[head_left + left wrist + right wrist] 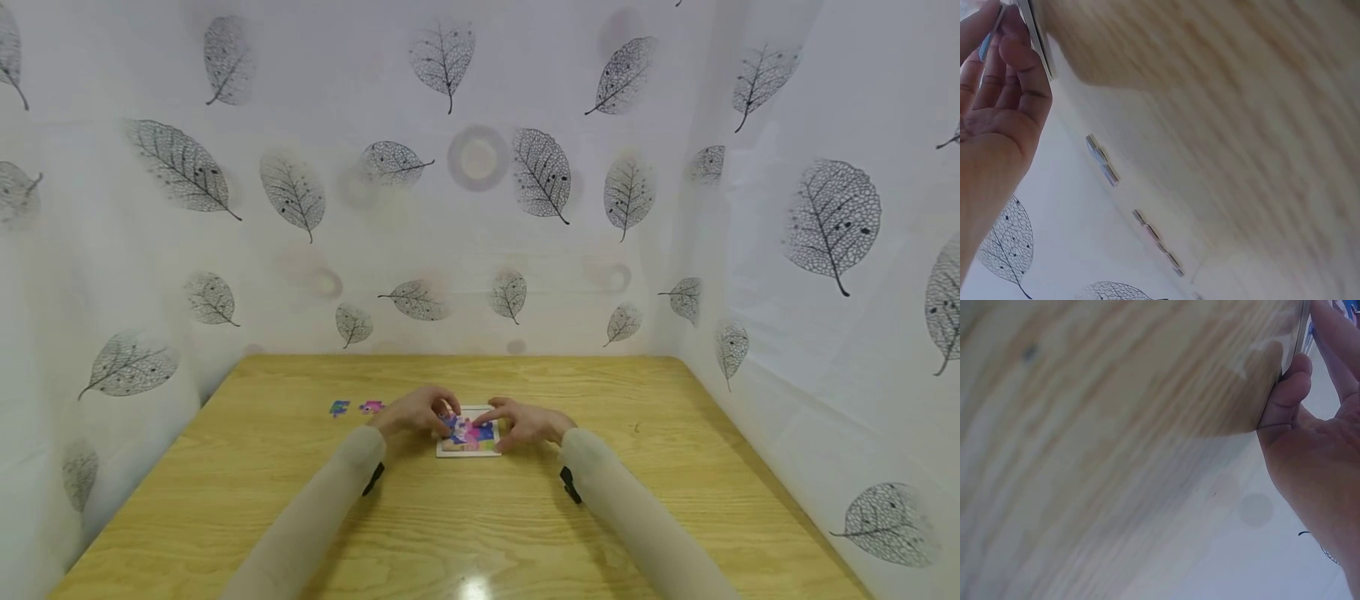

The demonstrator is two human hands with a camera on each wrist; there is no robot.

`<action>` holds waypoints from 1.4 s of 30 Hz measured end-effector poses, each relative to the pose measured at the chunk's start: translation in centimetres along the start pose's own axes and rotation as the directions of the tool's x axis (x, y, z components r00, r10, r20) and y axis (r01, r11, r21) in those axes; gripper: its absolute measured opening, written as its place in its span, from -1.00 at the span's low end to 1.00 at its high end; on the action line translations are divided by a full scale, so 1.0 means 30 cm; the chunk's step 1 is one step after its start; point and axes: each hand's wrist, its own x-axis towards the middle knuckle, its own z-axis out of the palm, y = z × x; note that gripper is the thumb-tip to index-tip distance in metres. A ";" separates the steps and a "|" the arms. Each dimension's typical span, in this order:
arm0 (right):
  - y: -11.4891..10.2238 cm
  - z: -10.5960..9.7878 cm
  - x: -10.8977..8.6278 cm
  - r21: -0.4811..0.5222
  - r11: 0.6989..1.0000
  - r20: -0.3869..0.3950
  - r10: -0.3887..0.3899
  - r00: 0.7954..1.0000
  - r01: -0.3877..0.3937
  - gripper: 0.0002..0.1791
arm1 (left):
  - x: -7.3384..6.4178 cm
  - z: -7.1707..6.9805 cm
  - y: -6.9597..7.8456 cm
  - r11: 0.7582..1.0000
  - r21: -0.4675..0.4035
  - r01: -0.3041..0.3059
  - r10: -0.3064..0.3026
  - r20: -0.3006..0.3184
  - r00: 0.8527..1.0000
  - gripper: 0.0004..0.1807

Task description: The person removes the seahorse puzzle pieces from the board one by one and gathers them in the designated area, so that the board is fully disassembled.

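Note:
A white-rimmed puzzle tray [468, 454] lies on the table, with a colourful picture partly filled in. My left hand [416, 410] is at its left side. In the left wrist view, that hand's thumb and fingers pinch a thin puzzle piece [985, 46], seen edge-on. From the right, my right hand [531, 422] reaches over the tray, its thumb at the tray's right edge and a finger extended over the picture. Beyond the left hand lie a blue-green puzzle piece [340, 407] and a pink puzzle piece [371, 407].
The wooden table [465, 517] extends around the tray. Behind it and along both sides hangs a white curtain [472, 250] printed with leaves. A dark band [570, 484] shows at the right wrist, and another dark band [372, 479] at the left.

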 end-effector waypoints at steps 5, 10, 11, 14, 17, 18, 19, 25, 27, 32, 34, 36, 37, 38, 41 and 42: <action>0.007 0.000 -0.002 0.017 1.000 0.002 0.000 1.000 0.000 -0.31 | -0.012 -0.010 -0.015 1.000 -0.008 -0.014 0.013 -0.035 0.999 -0.60; 0.009 0.006 0.001 0.070 0.997 -0.025 0.024 0.999 -0.022 -0.14 | -0.018 -0.021 -0.033 0.993 -0.121 -0.008 0.003 -0.040 0.999 -0.54; 0.009 0.008 0.002 0.082 0.996 -0.033 0.032 0.999 -0.029 -0.12 | -0.021 -0.022 -0.036 0.989 -0.147 -0.002 -0.004 -0.039 0.999 -0.53; 0.009 0.013 0.004 0.098 0.994 -0.053 0.048 0.997 -0.043 -0.09 | -0.031 -0.030 -0.041 0.981 -0.194 0.002 -0.010 -0.042 0.999 -0.53; 0.008 0.017 0.003 0.100 0.993 -0.063 0.065 0.996 -0.058 -0.08 | -0.043 -0.039 -0.048 0.978 -0.207 0.004 -0.017 -0.063 0.998 -0.57; 0.008 0.018 0.003 0.101 0.993 -0.064 0.072 0.995 -0.065 -0.07 | -0.047 -0.041 -0.051 0.980 -0.197 0.005 -0.020 -0.075 0.997 -0.58; 0.008 0.018 0.002 0.100 0.992 -0.066 0.080 0.995 -0.073 -0.06 | -0.051 -0.045 -0.053 0.982 -0.187 0.006 -0.023 -0.086 0.996 -0.59; 0.007 0.018 0.000 0.105 0.990 -0.083 0.100 0.992 -0.091 -0.04 | -0.075 -0.059 -0.069 0.994 -0.110 -0.005 -0.007 -0.111 0.994 -0.58; 0.007 0.019 0.000 0.107 0.991 -0.082 0.094 0.992 -0.085 -0.06 | -0.085 -0.064 -0.075 0.992 -0.126 -0.014 0.002 -0.101 0.995 -0.57; 0.009 0.017 -0.003 0.101 0.992 -0.078 0.082 0.994 -0.074 -0.06 | -0.109 -0.085 -0.086 0.983 -0.180 -0.025 0.010 -0.082 0.997 -0.52; 0.007 0.016 -0.004 0.093 0.993 -0.082 0.077 0.994 -0.069 -0.06 | -0.119 -0.096 -0.091 0.982 -0.188 -0.024 0.008 -0.087 0.996 -0.49; 0.005 0.013 -0.006 0.093 0.994 -0.092 0.068 0.993 -0.059 -0.06 | -0.131 -0.108 -0.093 0.980 -0.199 -0.022 0.004 -0.091 0.996 -0.47; 0.004 0.012 -0.007 0.094 0.994 -0.097 0.061 0.993 -0.052 -0.07 | -0.137 -0.114 -0.096 0.979 -0.204 -0.023 0.004 -0.092 0.996 -0.46; 0.004 0.011 -0.007 0.097 0.994 -0.100 0.057 0.993 -0.047 -0.08 | -0.143 -0.120 -0.099 0.978 -0.208 -0.024 0.004 -0.092 0.996 -0.45; 0.005 0.011 -0.009 0.114 0.993 -0.110 0.048 0.993 -0.035 -0.11 | -0.161 -0.137 -0.111 0.977 -0.214 -0.022 0.003 -0.091 0.996 -0.42; 0.006 0.011 -0.009 0.117 0.993 -0.116 0.046 0.992 -0.033 -0.13 | -0.168 -0.142 -0.115 0.976 -0.215 -0.021 0.001 -0.093 0.996 -0.42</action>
